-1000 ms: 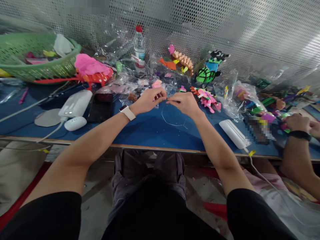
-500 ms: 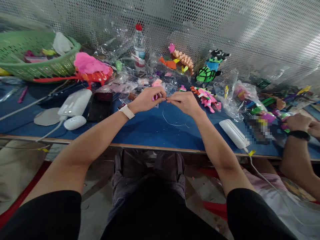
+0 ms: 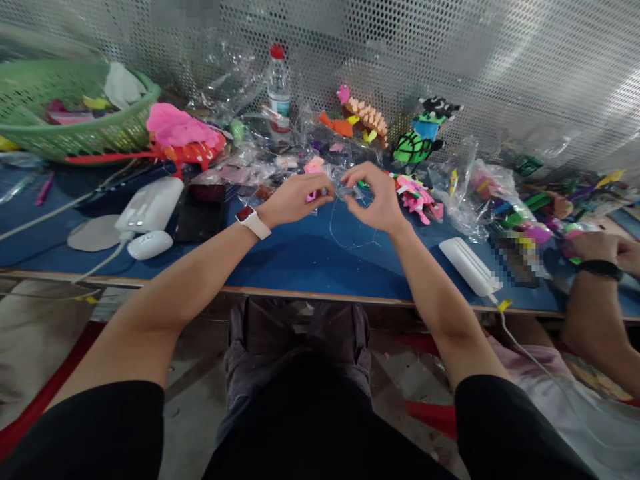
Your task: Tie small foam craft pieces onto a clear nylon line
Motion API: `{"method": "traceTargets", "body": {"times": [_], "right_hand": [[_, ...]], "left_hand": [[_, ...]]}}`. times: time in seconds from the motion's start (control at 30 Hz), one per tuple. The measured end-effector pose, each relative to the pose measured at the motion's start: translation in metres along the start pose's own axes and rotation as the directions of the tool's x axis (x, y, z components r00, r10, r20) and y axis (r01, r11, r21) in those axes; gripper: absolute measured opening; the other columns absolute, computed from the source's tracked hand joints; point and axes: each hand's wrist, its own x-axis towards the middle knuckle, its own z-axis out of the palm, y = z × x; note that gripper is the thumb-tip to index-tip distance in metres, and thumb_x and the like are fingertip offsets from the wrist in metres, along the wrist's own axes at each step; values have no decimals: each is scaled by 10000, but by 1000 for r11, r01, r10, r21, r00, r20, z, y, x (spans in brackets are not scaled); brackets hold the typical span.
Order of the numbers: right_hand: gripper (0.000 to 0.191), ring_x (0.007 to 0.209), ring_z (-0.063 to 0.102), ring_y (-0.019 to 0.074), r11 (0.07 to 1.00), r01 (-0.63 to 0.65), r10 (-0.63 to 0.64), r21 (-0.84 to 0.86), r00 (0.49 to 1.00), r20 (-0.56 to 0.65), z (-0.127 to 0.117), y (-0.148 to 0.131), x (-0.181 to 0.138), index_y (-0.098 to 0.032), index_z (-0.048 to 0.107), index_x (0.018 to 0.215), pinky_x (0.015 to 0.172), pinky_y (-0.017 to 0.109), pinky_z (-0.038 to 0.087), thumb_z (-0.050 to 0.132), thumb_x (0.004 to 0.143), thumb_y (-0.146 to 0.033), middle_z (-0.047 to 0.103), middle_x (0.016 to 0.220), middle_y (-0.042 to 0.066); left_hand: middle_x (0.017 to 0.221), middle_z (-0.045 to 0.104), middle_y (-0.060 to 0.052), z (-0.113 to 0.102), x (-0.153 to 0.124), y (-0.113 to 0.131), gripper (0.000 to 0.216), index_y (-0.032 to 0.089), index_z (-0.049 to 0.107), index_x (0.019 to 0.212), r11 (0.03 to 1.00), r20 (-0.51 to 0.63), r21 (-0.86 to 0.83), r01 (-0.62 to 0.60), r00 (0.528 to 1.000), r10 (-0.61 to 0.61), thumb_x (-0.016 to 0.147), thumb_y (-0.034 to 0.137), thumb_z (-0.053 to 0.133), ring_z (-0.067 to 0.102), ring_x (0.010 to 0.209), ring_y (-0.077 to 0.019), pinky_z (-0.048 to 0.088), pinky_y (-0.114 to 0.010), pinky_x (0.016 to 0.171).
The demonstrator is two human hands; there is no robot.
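Observation:
My left hand (image 3: 299, 199), with a watch on its wrist, is closed in a pinch over the blue table (image 3: 310, 267). A small purple-pink piece (image 3: 311, 196) shows between its fingers and palm, mostly hidden. From near those fingertips a thin pale thread (image 3: 345, 245) curves down in a loose loop onto the tabletop. Just to the right, my right hand (image 3: 377, 197) has thumb and fingers apart in a C shape, with nothing visibly gripped. Clear plastic wrap lies behind its fingers. Pink clay figures (image 3: 419, 199) sit beside this hand.
A green basket (image 3: 115, 137) and a pink-and-red clay figure (image 3: 185, 137) stand at left. Nearby are a power bank (image 3: 153, 203), phone (image 3: 201, 213) and mouse (image 3: 150, 245). A bottle (image 3: 279, 90) stands behind. A white device (image 3: 467, 267) and a co-worker's hands (image 3: 597, 248) are at right.
My right hand has let go of its pinch at the left fingertips, spread its fingers and drawn slightly right. The thread's loop has shifted a little to the right. My left hand has barely moved.

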Motion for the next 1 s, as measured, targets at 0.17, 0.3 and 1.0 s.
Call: {"method": "traceTargets", "body": {"times": [0.17, 0.3, 1.0], "right_hand": [[525, 884, 673, 293, 933, 88, 23, 350, 953, -303, -1, 21, 8, -369, 529, 1155, 633, 459, 586, 778, 850, -715, 654, 1137, 74], [528, 947, 663, 319, 876, -16, 152, 481, 958, -245, -7, 17, 8, -382, 531, 1110, 594, 419, 519, 798, 796, -714, 660, 1222, 78], [271, 542, 325, 159, 455, -126, 425, 882, 901, -91, -11, -15, 10, -298, 499, 812, 573, 397, 469, 738, 686, -330, 615, 794, -12]], "left_hand": [[1012, 787, -61, 7, -1, 2, 165, 219, 743, 1059, 998, 57, -10, -67, 996, 67, 1129, 307, 622, 741, 903, -202, 561, -324, 845], [1018, 781, -70, 9, -1, 5, 182, 214, 740, 1062, 998, 114, 12, -64, 992, 62, 1132, 300, 595, 721, 864, -197, 564, -330, 827], [996, 775, -89, 9, 0, 6, 173, 201, 741, 1074, 999, 177, 24, -42, 983, 37, 1124, 296, 605, 723, 849, -214, 541, -328, 781]]}}
